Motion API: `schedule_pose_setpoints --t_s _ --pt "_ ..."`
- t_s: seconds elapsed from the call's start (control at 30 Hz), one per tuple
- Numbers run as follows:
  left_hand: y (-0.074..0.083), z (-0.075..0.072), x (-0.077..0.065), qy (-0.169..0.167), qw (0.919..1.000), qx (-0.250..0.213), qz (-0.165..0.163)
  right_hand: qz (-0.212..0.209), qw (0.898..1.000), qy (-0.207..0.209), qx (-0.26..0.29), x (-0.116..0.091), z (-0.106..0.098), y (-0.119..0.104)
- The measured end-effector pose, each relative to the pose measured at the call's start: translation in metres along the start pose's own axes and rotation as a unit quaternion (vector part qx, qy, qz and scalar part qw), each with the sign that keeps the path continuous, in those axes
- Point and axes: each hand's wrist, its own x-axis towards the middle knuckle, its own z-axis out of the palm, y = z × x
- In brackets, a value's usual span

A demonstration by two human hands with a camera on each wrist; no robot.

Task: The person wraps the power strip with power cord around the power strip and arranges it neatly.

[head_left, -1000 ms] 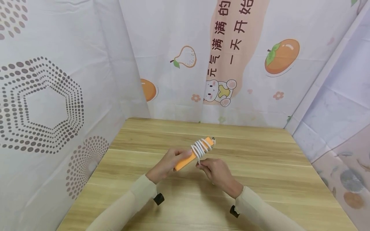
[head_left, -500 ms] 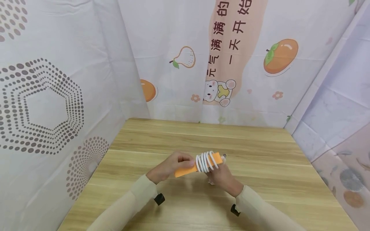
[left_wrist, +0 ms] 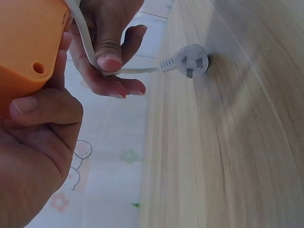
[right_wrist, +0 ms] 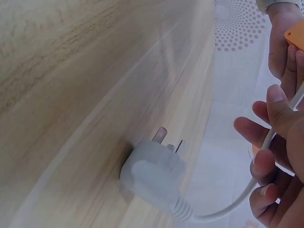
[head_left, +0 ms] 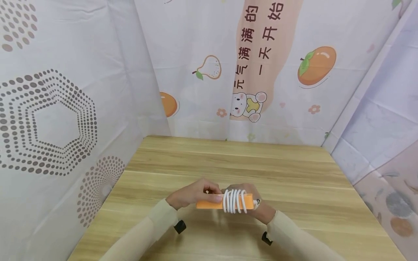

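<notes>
An orange power strip (head_left: 206, 205) is held level above the table, its white cord (head_left: 232, 201) wound round it in several loops. My left hand (head_left: 192, 193) grips its left end, thumb on the near face, as the left wrist view also shows. My right hand (head_left: 250, 188) is behind the strip, partly hidden by it in the head view. In the left wrist view the right hand (left_wrist: 107, 45) pinches the loose stretch of cord between thumb and fingers. At the cord's end, a white three-pin plug (right_wrist: 154, 173) rests at the table surface.
The wood-grain table (head_left: 228, 159) spreads beneath both hands. Printed white cloth hangs behind it (head_left: 196, 108) and at the left (head_left: 62, 123) and right sides (head_left: 385, 119).
The power strip has turned from slanting up to the right to lying level, and its right end has come down nearer. My right hand has passed from its near side to behind it.
</notes>
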Motion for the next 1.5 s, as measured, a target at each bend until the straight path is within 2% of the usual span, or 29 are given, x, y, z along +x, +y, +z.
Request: schedule_pose_setpoints --t_s 0.1,0.23,0.33,0.43,0.57,0.67,0.93,1.23,1.5 --pt "-0.002 0.002 0.0 -0.015 0.9998 0.009 -0.003 -0.031 0.999 -0.014 0.016 -0.005 0.01 0.013" --pt "-0.004 0.006 0.0 -0.049 0.9978 0.042 -0.017 -0.041 0.998 -0.04 0.012 -0.01 0.018 0.025" --pt "-0.004 0.009 0.0 -0.065 0.9921 0.103 -0.032 -0.04 0.998 -0.046 -0.001 -0.012 0.02 0.029" --pt "-0.005 0.013 0.001 -0.065 0.9829 0.165 -0.051 -0.042 0.997 -0.056 -0.016 -0.013 0.02 0.031" --pt "-0.004 0.019 0.003 -0.053 0.9659 0.245 -0.065 -0.029 0.997 -0.062 -0.019 -0.012 0.018 0.033" --pt "-0.004 0.021 0.004 -0.038 0.9542 0.287 -0.076 -0.018 0.998 -0.065 -0.014 -0.01 0.017 0.032" --pt "-0.003 0.022 0.003 -0.001 0.9503 0.292 -0.109 -0.009 0.998 -0.063 -0.016 -0.006 0.014 0.028" --pt "-0.004 0.023 0.006 0.029 0.9224 0.366 -0.119 0.001 0.998 -0.054 -0.029 -0.001 0.014 0.023" --pt "-0.009 0.025 0.006 0.073 0.9077 0.392 -0.131 -0.013 0.999 -0.032 -0.017 0.001 0.016 0.021"
